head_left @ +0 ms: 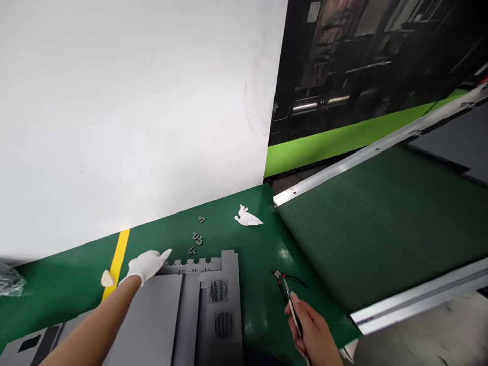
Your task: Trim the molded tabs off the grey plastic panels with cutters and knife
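Where the gray panel point(152, 310) lay: on the green counter point(259, 254), along the near edge, with its notched strip point(189, 266) toward the far edge.
Left hand point(147, 267): gloved in white and placed at the panel's far edge, beside the leftmost visible notch, one digit extended rightward. Whether it gripped the panel could not be told.
Right hand point(312, 328): bare, its fingers closed around a slender tool point(293, 305) with a pointed metal tip, held toward the counter's near right corner, apart from the panel.
Cutter point(277, 275): set down with handles spread, between the panel and the counter's right edge. The tool tip overlapped it in view; contact could not be told.
U-shaped pieces point(195, 236): four, lying loose between the notched strip and the counter's far edge.
White glove point(248, 218): unworn and crumpled, near the counter's far right corner.
Work completed: four rounded notches stood open, and the loose pieces equaled them in number. This suggested, without proving, that the pieces had come out of the strip.
Work remaining: not determinable. The left hand hid part of the strip, and the notch edges were too small to inspect. With the slender tool in hand, the work was judged unfinished.
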Demonstrator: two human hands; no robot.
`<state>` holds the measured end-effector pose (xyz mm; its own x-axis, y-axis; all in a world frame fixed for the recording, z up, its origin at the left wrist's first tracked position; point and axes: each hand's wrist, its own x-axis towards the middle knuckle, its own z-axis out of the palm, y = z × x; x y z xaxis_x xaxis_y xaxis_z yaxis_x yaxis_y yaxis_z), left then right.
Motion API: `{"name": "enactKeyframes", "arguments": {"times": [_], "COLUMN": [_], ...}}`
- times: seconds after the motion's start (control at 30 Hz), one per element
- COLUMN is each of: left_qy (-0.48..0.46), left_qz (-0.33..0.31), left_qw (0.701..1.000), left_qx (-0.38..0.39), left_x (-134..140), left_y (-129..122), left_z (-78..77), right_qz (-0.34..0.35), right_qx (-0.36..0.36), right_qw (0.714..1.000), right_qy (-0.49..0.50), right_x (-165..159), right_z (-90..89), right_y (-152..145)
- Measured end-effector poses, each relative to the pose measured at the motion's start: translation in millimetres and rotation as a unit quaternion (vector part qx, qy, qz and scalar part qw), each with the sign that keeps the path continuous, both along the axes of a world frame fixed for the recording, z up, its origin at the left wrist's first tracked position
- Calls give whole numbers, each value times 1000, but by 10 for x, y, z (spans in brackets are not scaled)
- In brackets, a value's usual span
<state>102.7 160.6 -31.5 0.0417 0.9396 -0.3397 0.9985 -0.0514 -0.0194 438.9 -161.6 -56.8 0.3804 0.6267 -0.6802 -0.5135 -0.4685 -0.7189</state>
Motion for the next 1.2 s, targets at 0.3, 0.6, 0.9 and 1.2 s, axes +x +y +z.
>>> {"name": "enactKeyframes", "arguments": {"times": [0.3, 0.6, 0.9, 1.2], "left_qy": [-64, -105, -155, -240], "left_qz": [-144, -140, -129, -137], "left_qw": [985, 978, 973, 960], "left_qx": [-72, -110, -111, 53], "left_x": [1012, 1747, 2150, 2192], "left_y": [-280, -571, -774, -1384], "left_z": [-990, -1201, -593, -34], "right_qz": [-5, 19, 18, -2], "right_qx": [-35, -28, -24, 21], "right_qw": [999, 999, 998, 998], "right_qy": [-41, -42, -54, -51], "right_x": [-55, -90, 12, 101], "right_z": [-124, -121, -216, -113], "right_y": [-55, -72, -297, -329]}}
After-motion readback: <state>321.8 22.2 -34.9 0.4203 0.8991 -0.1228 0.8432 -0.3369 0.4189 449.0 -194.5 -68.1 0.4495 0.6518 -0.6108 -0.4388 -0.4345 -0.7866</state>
